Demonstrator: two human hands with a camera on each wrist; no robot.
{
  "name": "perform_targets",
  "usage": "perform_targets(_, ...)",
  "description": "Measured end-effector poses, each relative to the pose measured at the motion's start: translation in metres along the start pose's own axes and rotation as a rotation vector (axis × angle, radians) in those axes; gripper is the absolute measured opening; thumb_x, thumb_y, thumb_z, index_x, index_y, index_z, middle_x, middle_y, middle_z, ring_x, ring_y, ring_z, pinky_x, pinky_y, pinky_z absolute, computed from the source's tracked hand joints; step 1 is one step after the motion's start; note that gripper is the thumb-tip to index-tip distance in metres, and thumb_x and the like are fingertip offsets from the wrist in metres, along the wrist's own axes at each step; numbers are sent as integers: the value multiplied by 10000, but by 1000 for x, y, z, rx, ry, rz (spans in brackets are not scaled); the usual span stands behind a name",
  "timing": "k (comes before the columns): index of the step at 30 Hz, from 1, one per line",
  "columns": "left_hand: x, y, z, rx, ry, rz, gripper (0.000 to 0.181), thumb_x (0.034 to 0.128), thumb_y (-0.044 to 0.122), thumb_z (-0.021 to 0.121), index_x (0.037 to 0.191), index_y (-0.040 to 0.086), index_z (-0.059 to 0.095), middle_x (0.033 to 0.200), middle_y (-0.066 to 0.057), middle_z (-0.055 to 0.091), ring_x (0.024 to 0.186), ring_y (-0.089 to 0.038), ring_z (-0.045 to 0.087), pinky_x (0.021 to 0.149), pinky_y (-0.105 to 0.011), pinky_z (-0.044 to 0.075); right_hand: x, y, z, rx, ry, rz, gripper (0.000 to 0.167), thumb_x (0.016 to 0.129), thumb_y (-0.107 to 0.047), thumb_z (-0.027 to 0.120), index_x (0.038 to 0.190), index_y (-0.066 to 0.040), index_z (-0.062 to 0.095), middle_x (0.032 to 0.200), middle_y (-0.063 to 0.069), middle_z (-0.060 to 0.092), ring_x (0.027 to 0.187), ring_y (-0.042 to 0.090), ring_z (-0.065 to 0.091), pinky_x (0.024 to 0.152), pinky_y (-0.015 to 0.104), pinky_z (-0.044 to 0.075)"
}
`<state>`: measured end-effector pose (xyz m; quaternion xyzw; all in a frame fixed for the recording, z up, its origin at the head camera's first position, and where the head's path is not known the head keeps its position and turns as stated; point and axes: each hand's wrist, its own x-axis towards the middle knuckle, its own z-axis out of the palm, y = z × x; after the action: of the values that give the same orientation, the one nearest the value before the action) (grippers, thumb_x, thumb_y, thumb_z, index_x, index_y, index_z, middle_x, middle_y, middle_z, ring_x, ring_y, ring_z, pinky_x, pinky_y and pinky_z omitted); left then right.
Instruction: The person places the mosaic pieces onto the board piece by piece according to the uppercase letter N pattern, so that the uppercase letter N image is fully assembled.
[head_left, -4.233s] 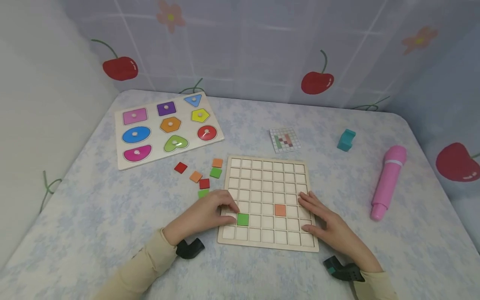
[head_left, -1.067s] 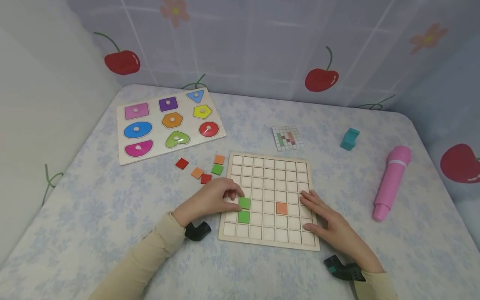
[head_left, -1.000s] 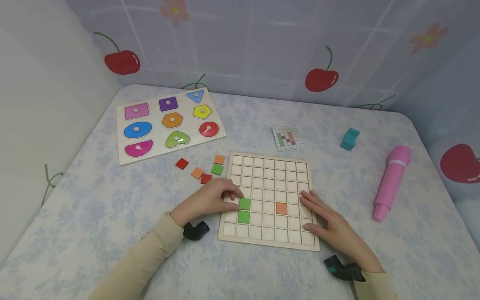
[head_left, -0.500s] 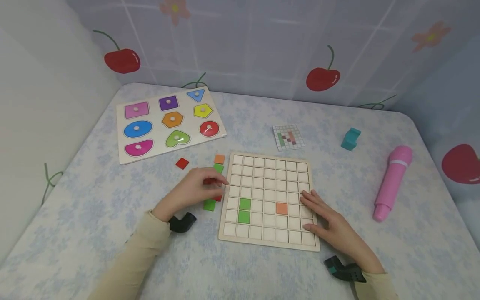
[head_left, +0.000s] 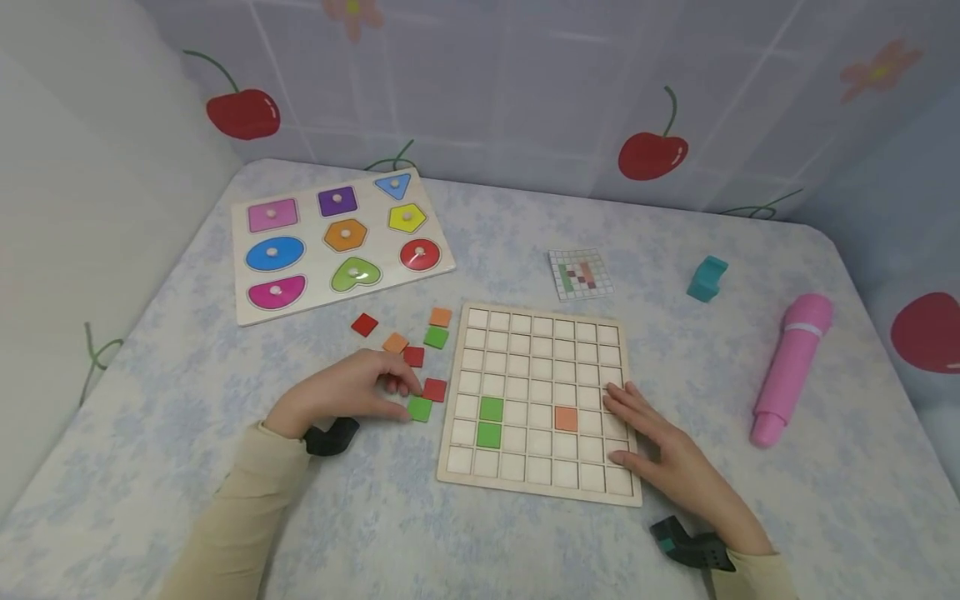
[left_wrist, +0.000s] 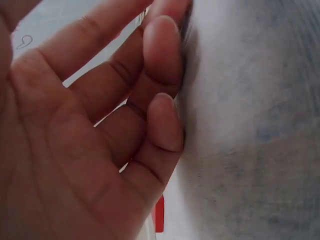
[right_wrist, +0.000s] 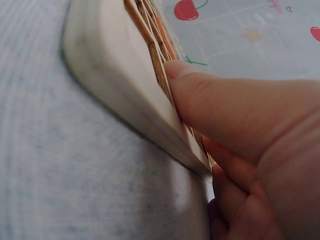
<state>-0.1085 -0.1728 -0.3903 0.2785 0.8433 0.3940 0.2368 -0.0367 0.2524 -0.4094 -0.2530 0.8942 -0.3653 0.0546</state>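
In the head view my left hand [head_left: 341, 390] is at the near end of the loose tiles, thumb and index fingertips apart at the edge of a green tile [head_left: 421, 409] lying on the table. A red tile [head_left: 434, 390] lies just beyond it. The left wrist view shows the palm and bent fingers of this hand [left_wrist: 85, 125]; no tile is visible between them. The wooden grid board [head_left: 540, 492] bears two green tiles [head_left: 489, 435] in adjoining cells and an orange tile [head_left: 566, 419]. My right hand [head_left: 675, 450] rests spread on its right edge, thumb [right_wrist: 200, 95] on the rim.
More loose tiles lie left of the board: red [head_left: 364, 324], orange [head_left: 395, 342] and green [head_left: 436, 337] among them. Behind are a shape puzzle [head_left: 300, 312] and a printed grid card [head_left: 581, 275]. A teal block [head_left: 707, 279] and a pink microphone-shaped toy [head_left: 791, 371] stay at the right.
A second green tile has come to lie on the board above the first. My left hand has let go of it and moved left to the loose tiles. The right hand has stayed on the board.
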Motion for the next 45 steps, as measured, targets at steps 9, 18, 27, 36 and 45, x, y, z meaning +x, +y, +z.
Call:
perform_targets(9, 1, 6, 7, 103, 3, 13, 238, 749, 122, 795, 924, 138, 635, 799, 48, 535, 760, -145, 507, 667, -273, 472, 0, -2, 0, -4, 2, -11, 689, 808, -112, 726, 1418, -87, 407, 1487, 84, 297, 1387, 238, 131, 1003, 103, 135)
perform_targets(18, 2, 2, 3, 80, 19, 33, 117, 778, 157, 772, 851, 170, 682, 813, 77, 570, 735, -139, 516, 667, -276, 465, 0, -1, -1, -5, 5, 6, 685, 811, -113, 725, 1418, -87, 408, 1487, 85, 296, 1387, 233, 130, 992, 91, 142)
perform_targets(27, 1, 1, 5, 109, -26, 50, 177, 736, 148, 811, 836, 181, 669, 847, 75, 547, 787, -132, 496, 730, -300, 447, 1, 2, 0, -8, 11, -25, 688, 805, -100, 729, 1415, -82, 410, 1482, 91, 305, 1385, 235, 138, 998, 98, 145)
perform_targets(36, 3, 4, 5, 41, -5, 39, 120, 788, 153, 767, 790, 193, 654, 748, 87, 577, 693, -130, 525, 652, -284, 465, 0, 2, 1, -1, 11, -21, 679, 803, -119, 731, 1407, -83, 423, 1482, 82, 306, 1386, 216, 137, 984, 85, 147)
perform_targets(45, 20, 19, 0, -83, 150, -6, 46, 818, 170, 742, 847, 151, 711, 748, 42, 618, 709, -178, 528, 634, -302, 456, 0, 1, 0, 15, 12, 1, 668, 817, -117, 720, 1412, -90, 418, 1482, 87, 307, 1386, 226, 137, 991, 89, 145)
